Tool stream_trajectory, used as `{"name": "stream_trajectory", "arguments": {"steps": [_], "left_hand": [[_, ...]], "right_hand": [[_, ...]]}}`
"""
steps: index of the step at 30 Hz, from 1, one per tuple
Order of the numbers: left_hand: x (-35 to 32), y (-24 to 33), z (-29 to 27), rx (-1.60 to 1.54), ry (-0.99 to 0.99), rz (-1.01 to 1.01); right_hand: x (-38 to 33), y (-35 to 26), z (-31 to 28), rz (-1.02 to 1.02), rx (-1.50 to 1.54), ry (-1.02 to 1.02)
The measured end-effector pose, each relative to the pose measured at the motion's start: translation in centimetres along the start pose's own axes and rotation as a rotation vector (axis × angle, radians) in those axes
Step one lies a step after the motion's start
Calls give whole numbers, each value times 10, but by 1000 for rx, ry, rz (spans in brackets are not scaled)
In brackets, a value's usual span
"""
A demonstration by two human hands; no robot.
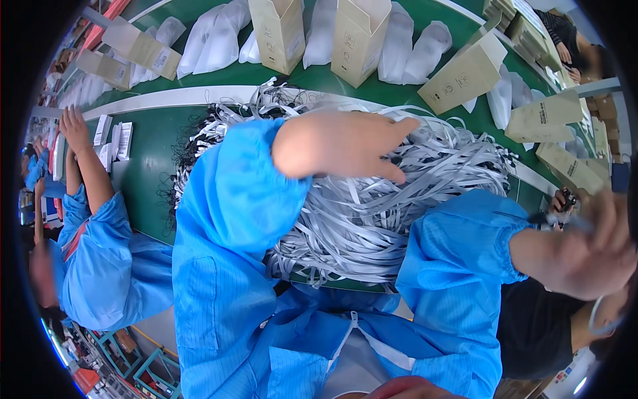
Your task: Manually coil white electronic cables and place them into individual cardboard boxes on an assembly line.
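A large heap of flat white straps with thin black cord loops [359, 226] lies on the green bench in front of me. Over its far part, my left hand [345, 146] reaches toward the right with thumb and fingers apart, and nothing shows in it. My right hand [585, 253] is off to the right, beyond the heap's side and near the rim of the picture. Motion smears its fingers, so I cannot make out whether it holds anything. A small dark object [563, 199] shows beside it, and whose hand has it is unclear.
Beyond a white rail [166, 100], open cream boxes [359, 43] and white wrapped items [216, 40] stand in a row. Packets of white labels [121, 141] lie at the left. A blue-sleeved co-worker [100, 259] works there; another person's arm [601, 316] is close on my right.
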State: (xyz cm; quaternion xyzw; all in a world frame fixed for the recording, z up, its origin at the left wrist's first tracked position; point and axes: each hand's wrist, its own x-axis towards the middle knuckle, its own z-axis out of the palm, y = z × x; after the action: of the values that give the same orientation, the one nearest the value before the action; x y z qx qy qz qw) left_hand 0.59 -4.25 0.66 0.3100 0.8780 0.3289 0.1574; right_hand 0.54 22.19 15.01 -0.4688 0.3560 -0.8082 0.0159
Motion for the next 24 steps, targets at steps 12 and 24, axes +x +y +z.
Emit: {"name": "stream_trajectory", "arguments": {"steps": [12,24], "left_hand": [[-46,68,-6,-164,806,654],[0,-35,-14,-897,-3,239]], "right_hand": [[3,72,12,500,-1049,-147],[1,119,1,353,-711,208]]}}
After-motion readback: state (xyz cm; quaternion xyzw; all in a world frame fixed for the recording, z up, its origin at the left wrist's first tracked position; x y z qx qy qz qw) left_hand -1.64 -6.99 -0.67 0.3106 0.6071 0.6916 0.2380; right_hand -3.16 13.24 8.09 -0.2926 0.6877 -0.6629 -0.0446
